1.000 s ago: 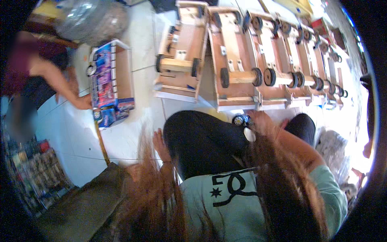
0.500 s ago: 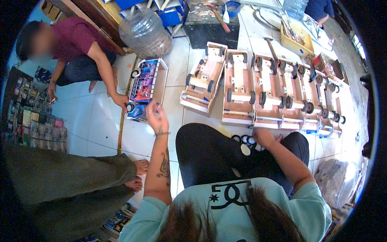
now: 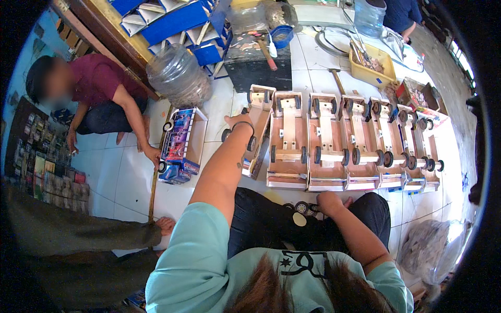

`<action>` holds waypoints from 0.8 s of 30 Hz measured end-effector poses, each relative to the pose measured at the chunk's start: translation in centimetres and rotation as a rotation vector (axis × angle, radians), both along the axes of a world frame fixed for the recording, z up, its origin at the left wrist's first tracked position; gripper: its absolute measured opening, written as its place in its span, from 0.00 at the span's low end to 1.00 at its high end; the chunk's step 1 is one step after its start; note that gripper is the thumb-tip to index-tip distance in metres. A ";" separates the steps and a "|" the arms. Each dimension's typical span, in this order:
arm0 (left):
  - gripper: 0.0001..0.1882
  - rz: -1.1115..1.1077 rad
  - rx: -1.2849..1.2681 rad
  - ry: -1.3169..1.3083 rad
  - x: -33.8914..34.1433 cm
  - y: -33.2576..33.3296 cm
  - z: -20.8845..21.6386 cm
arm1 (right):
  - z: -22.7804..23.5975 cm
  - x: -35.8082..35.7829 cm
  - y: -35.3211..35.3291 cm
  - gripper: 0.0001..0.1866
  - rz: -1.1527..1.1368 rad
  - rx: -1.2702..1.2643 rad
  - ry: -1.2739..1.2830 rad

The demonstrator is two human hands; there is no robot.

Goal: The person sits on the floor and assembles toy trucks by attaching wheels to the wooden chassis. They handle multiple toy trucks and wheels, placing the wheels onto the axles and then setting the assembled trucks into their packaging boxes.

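Note:
My left hand (image 3: 239, 125) reaches forward over an upside-down wooden toy truck (image 3: 258, 112) with black wheels. It grips the chassis, and some fingers are hidden. My right hand (image 3: 330, 202) is closed low beside my lap; what it holds, if anything, is hidden. Next to it lie several small toy wheels (image 3: 301, 207) and a pale round disc (image 3: 299, 220). To the right of the gripped truck, more upturned toy trucks (image 3: 288, 128) stand in a close row. Left of my arm, a blue and red painted toy truck (image 3: 178, 141) lies on its side, touched by a co-worker's hand (image 3: 152, 156).
A crouching person (image 3: 107, 88) is at the left. Farther off are a clear plastic jar (image 3: 180, 75), a hammer (image 3: 267, 56), a yellow basin (image 3: 373, 72) and blue racks (image 3: 175, 26). A wrapped clear-plastic bundle (image 3: 429, 244) sits at the right. Another person's legs (image 3: 88, 229) are at lower left.
My left hand has moved from beside the painted truck, rightward and forward, onto the leftmost upturned truck. My right hand stays low by the wheels. The whole view has shifted.

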State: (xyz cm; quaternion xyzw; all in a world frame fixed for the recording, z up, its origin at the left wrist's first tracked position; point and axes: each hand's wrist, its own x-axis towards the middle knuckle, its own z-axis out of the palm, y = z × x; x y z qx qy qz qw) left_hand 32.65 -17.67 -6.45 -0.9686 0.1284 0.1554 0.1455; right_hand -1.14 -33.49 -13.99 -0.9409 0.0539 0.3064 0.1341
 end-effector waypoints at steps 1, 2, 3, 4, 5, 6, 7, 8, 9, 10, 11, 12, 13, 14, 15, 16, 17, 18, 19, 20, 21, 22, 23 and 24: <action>0.18 -0.013 0.023 0.024 0.2 0.2 -0.1 | 0.2 0.0 -0.1 0.11 0.005 0.027 -0.017; 0.18 -0.025 0.048 0.025 0.3 0.5 -0.2 | 0.2 0.0 -0.2 0.11 0.027 0.044 -0.032; 0.18 -0.056 0.149 0.045 0.6 0.8 0.0 | 0.3 0.0 -0.3 0.11 0.014 0.090 -0.046; 0.19 -0.036 0.127 0.050 0.8 1.4 0.2 | 0.3 0.0 -0.5 0.11 0.013 0.125 -0.059; 0.19 -0.035 0.106 0.054 1.0 2.2 0.4 | 0.3 -0.1 -0.6 0.11 0.018 0.153 -0.076; 0.19 -0.033 0.096 0.054 1.2 2.8 0.7 | 0.3 -0.1 -0.6 0.11 0.001 0.187 -0.094; 0.21 -0.028 0.115 0.078 1.5 3.3 0.8 | 0.3 -0.2 -0.7 0.12 -0.007 0.211 -0.121; 0.24 -0.041 0.087 0.086 1.7 3.6 1.0 | 0.3 -0.3 -0.7 0.12 0.000 0.220 -0.135; 0.28 -0.051 0.074 0.086 1.8 4.1 1.2 | 0.4 -0.3 -0.7 0.12 0.005 0.248 -0.154; 0.32 -0.057 0.051 0.093 1.7 4.4 1.5 | 0.7 -0.4 -0.7 0.12 0.023 0.261 -0.162; 0.30 -0.075 0.024 0.055 1.2 4.8 1.7 | 1.1 -0.5 -0.5 0.12 0.045 0.269 -0.162; 0.28 -0.076 -0.081 -0.028 0.2 5.2 2.1 | 1.7 -0.5 -0.3 0.12 0.088 0.266 -0.190; 0.26 -0.079 -0.186 -0.096 -1.3 5.6 2.4 | 2.4 -0.6 0.0 0.12 0.134 0.258 -0.210; 0.23 -0.085 -0.299 -0.168 -3.3 6.1 2.9 | 3.2 -0.6 0.4 0.12 0.179 0.211 -0.181; 0.20 -0.249 -0.549 -0.389 -6.3 7.1 3.2 | 4.3 -1.0 0.9 0.11 0.095 0.405 -0.303; 0.17 -0.410 -0.804 -0.622 -9.7 8.3 3.5 | 5.6 -1.7 1.4 0.11 0.006 0.558 -0.374; 0.16 -0.375 -1.044 -0.422 -13.4 9.0 3.5 | 6.8 -2.0 2.0 0.11 -0.082 0.720 -0.458; 0.15 -0.317 -1.294 -0.220 -17.2 9.5 3.4 | 7.9 -2.1 2.9 0.10 -0.175 0.775 -0.445; 0.15 -0.183 -1.313 -0.014 -21.1 10.0 3.2 | 8.8 -2.2 3.9 0.09 -0.264 0.839 -0.443; 0.15 -0.062 -1.372 0.174 -24.3 10.3 3.2 | 9.7 -2.2 5.1 0.09 -0.344 0.930 -0.458; 0.16 0.080 -1.405 0.330 -26.1 10.3 3.2 | 10.3 -1.9 6.4 0.10 -0.389 0.970 -0.579; 0.17 0.256 -1.396 0.513 -27.0 10.5 3.3 | 11.0 -1.7 7.3 0.10 -0.254 0.922 -0.782; 0.16 0.497 -1.488 0.784 -27.4 11.1 3.6 | 11.5 -1.4 7.8 0.11 -0.123 0.859 -0.968; 0.16 0.536 -1.618 0.919 -27.6 11.5 3.9 | 12.0 -1.1 8.1 0.12 0.003 0.779 -1.119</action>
